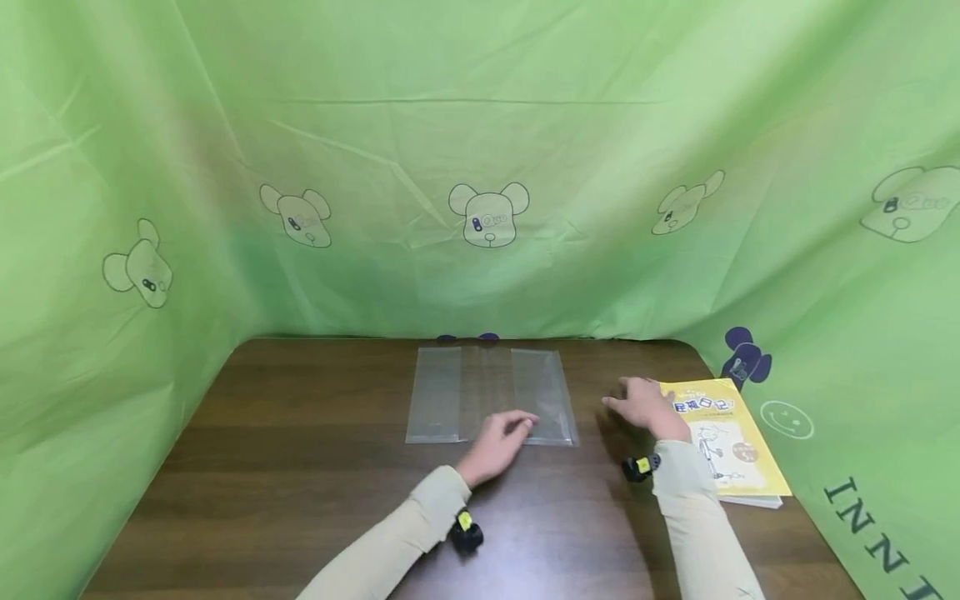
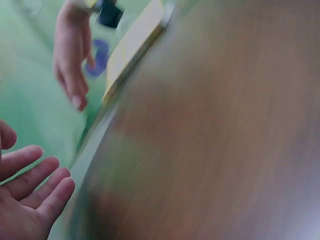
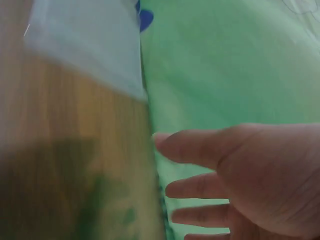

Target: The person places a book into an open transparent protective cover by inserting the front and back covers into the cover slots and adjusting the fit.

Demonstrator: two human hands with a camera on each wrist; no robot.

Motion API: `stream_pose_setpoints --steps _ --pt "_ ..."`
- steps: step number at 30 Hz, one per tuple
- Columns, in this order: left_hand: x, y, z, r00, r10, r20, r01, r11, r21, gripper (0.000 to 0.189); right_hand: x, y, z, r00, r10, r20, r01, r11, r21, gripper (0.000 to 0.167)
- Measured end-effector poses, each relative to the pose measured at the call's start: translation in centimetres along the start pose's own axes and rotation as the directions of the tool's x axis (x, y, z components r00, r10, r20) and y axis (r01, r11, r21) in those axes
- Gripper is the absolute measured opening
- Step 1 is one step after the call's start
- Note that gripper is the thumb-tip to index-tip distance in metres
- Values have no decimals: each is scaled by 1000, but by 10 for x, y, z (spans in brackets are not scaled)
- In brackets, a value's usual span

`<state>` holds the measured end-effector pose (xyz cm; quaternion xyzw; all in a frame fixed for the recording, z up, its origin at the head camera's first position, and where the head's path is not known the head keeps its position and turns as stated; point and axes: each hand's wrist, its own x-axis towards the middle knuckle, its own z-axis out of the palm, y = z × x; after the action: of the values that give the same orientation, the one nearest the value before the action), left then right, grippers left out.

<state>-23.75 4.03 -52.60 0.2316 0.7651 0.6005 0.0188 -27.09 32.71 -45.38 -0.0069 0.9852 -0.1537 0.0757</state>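
Note:
A clear plastic book cover (image 1: 437,396) lies spread flat near the table's far edge, its two side flaps looking paler than the middle. My left hand (image 1: 498,446) is over the cover's near edge, right of its middle; the left wrist view shows its fingers (image 2: 50,197) spread and holding nothing. Between the cover and a yellow book (image 1: 757,446), my right hand (image 1: 645,408) overlaps the book's upper left side in the head view. Its thumb and fingers (image 3: 195,187) are extended and hold nothing. Part of the book is hidden behind the right hand and forearm.
Beneath the yellow book, white page edges (image 1: 753,502) show at the table's right side. The brown wooden table (image 1: 300,467) is enclosed at the back and sides by a green curtain (image 1: 375,275) with bear-head prints.

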Motion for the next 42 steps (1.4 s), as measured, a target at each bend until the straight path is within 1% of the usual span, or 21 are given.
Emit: stream_pose_setpoints --steps 1,2,3,4,6,9,10,13,15,17,21,24,25,27,29,31,33,35,37,40,42 --pt "-2 3 12 1000 -26 14 27 997 -70 29 -5 7 -2 1000 11 -9 -11 1000 -2 70" --pt "-4 8 23 998 -55 27 58 986 -155 30 -10 14 -4 999 25 -21 -25 1000 5 71" --pt "-6 12 35 995 -90 39 97 963 -250 30 -15 21 -5 999 37 -31 -37 999 13 73" --pt "-8 19 46 990 -135 48 143 930 -340 31 -19 29 -7 998 57 -39 -56 998 25 75" --pt "-10 29 65 972 -225 73 231 839 -493 34 -28 43 -9 993 106 -42 -103 992 66 80" --pt "-10 38 89 938 -335 94 322 731 -602 38 -35 63 -11 985 170 -40 -165 980 110 87" --pt "-9 39 95 926 -365 101 345 704 -621 39 -37 69 -12 981 190 -39 -184 976 115 89" --pt "-1 37 113 894 -434 107 388 635 -668 40 -41 86 -16 974 218 -55 -213 972 95 87" --pt "6 36 120 877 -469 106 404 599 -691 39 -40 93 -20 973 222 -56 -217 972 85 79" --pt "13 36 125 864 -493 105 414 576 -704 40 -39 99 -23 973 225 -49 -220 972 82 69" --pt "26 37 134 844 -522 121 442 549 -710 40 -34 110 -27 972 234 -2 -233 966 111 60" --pt "35 41 143 830 -541 134 459 527 -715 39 -30 121 -30 973 222 69 -229 965 127 60" --pt "38 42 147 824 -549 139 463 512 -724 38 -30 125 -32 971 216 101 -229 965 129 62" --pt "43 45 156 811 -566 148 469 477 -743 36 -29 132 -38 962 206 180 -231 963 135 69" --pt "47 47 167 801 -577 159 472 445 -761 36 -29 139 -43 948 205 244 -243 961 135 82" --pt "49 50 176 796 -579 177 475 415 -776 36 -27 145 -48 934 222 281 -266 956 128 95" --pt "49 52 184 794 -575 197 479 394 -784 37 -25 148 -51 921 241 305 -289 950 122 108" --pt "49 54 189 796 -566 217 487 384 -785 39 -22 151 -53 905 267 332 -322 938 125 117" --pt "47 56 193 794 -565 223 490 380 -785 39 -19 152 -54 883 299 362 -367 920 136 127" --pt "45 61 199 791 -576 204 487 393 -780 38 -15 154 -53 854 335 398 -420 896 148 129" --pt "44 64 202 789 -587 183 482 405 -777 38 -12 156 -52 845 349 405 -438 887 148 124"
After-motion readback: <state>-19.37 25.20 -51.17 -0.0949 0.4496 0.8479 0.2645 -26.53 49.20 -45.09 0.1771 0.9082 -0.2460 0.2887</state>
